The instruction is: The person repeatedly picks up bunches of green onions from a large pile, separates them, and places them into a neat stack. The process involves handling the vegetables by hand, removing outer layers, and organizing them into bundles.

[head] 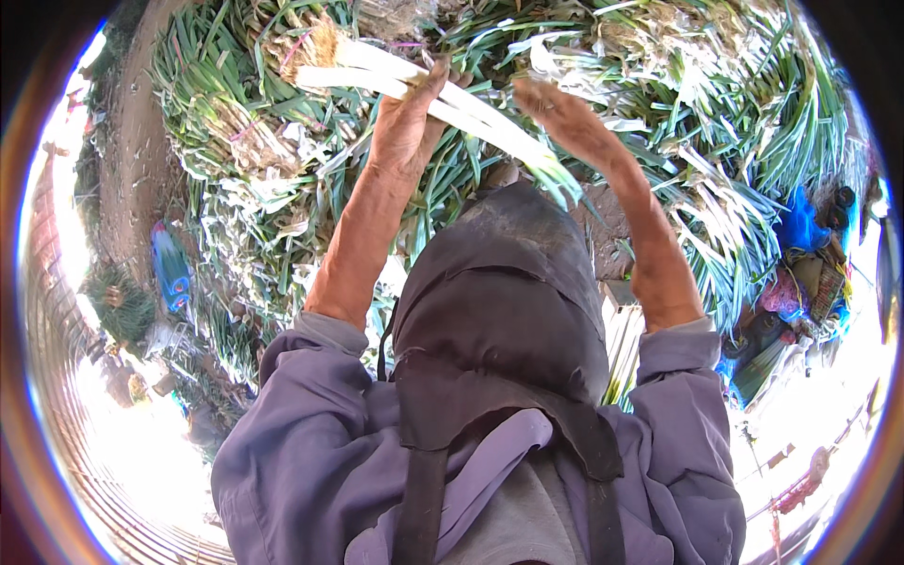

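My left hand (417,116) grips a few long, white-stemmed leek-like stalks (494,127) around their middle. Their root ends point to the upper left, and the trimmed-looking green tips slant down to the right, above a dark apron (494,318) over my front. To the right of the stalks, apart from them, is my right hand (554,109). Its fingers are blurred and point left; nothing is plainly seen in them. Pale, loose leaf pieces (547,60) lie close by its fingertips. Below both hands are heaps of the same green plants.
Tied bundles with roots (247,141) are piled on the left, and more leafy bundles (720,219) on the right. A blue-green bag or wrapper (169,265) lies on the left ground. Blue plastic (801,219) and mixed items sit at far right. A slatted wooden piece (625,339) shows beside my apron.
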Tool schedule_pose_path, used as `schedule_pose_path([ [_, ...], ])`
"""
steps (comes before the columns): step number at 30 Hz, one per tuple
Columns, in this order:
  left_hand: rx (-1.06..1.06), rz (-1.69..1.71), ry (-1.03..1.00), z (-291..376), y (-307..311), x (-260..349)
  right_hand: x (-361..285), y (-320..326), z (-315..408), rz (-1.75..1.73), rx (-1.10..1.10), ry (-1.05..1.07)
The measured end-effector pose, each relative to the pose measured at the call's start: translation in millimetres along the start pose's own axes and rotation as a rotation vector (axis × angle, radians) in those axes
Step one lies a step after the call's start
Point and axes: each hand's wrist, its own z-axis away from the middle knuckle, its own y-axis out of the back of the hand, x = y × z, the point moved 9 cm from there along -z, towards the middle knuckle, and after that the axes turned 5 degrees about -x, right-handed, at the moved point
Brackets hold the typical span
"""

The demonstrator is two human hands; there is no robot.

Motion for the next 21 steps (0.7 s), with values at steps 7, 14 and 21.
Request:
schedule_pose_path([
  [7,0.045,0.114,0.033,-15.0,-10.8,28.0,19.9,-30.5,22.9,-0.126,-0.205,-0.110],
  [14,0.095,0.042,0.017,-30.9,-13.9,20.9,-20.3,-18.7,46.2,-0.019,0.064,0.065],
  [21,-0.174,-0.438,0.104,-39.3,-28.3,12.4,-10.7,-15.6,77.0,-0.617,-0.220,-0.180],
])
